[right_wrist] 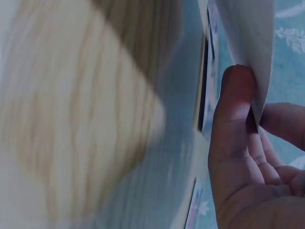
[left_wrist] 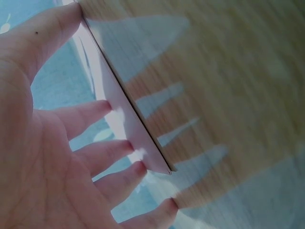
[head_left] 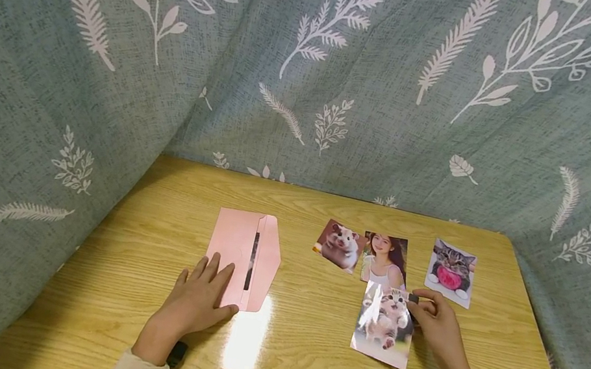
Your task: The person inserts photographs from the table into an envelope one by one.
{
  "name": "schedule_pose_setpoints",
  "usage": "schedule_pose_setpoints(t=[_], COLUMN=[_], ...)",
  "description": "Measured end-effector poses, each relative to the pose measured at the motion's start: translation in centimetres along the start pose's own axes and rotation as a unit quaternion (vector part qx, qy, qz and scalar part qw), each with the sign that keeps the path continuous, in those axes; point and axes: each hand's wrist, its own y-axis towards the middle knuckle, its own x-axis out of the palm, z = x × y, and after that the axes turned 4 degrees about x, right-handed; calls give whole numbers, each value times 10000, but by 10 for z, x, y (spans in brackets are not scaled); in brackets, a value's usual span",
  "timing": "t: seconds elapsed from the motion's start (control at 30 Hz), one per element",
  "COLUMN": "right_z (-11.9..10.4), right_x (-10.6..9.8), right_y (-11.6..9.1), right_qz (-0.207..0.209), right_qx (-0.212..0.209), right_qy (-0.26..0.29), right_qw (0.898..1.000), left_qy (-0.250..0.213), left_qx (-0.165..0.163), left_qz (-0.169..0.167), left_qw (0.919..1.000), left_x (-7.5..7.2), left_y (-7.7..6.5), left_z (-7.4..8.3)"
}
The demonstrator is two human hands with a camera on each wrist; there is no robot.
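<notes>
On the left of the table lies a pink envelope [head_left: 230, 232], its flap [head_left: 268, 265] spread out to the right and a dark strip [head_left: 251, 262] showing in its slot. My left hand [head_left: 201, 296] rests on its lower left part with fingers spread; in the left wrist view the fingertips [left_wrist: 126, 145] touch the envelope's pale edge [left_wrist: 121, 124]. My right hand [head_left: 437, 325] pinches a kitten photo [head_left: 382, 332] by its upper right corner. In the right wrist view the photo's white back [right_wrist: 255, 47] shows between thumb [right_wrist: 233, 105] and index finger, raised off the table.
Behind the kitten photo lie a hamster photo [head_left: 341, 245] and a photo of a person [head_left: 386, 256], its lower edge covered. A photo of a cat with a pink object [head_left: 450, 274] lies farther right. Patterned green-blue cloth [head_left: 374, 139] surrounds the wooden table [head_left: 303, 344].
</notes>
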Motion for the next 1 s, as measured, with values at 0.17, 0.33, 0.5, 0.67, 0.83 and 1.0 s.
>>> schedule_pose_setpoints(t=[0.17,0.33,0.5,0.67,0.83,1.0], right_z=[-1,-1,-8,-10,-10,-12], right_x=[11,21,30,39,49,57], right_y=[3,8,10,13,16,20], right_qz=[-41,-32,-39,-54,-103,-178], right_qx=[-31,-105,-118,-100,-105,-129], right_qy=[-29,-28,82,366,505,476], right_qw=[10000,9999,9999,9993,9986,9986], left_qy=[-15,-5,0,28,28,-14], left_qx=[0,14,19,24,-4,-1], left_qz=[9,28,34,40,38,39], left_qw=[10000,10000,10000,10000,10000,10000], left_x=[1,1,0,0,1,1], left_y=[0,0,0,0,-1,-1], left_z=[-1,0,0,0,0,0])
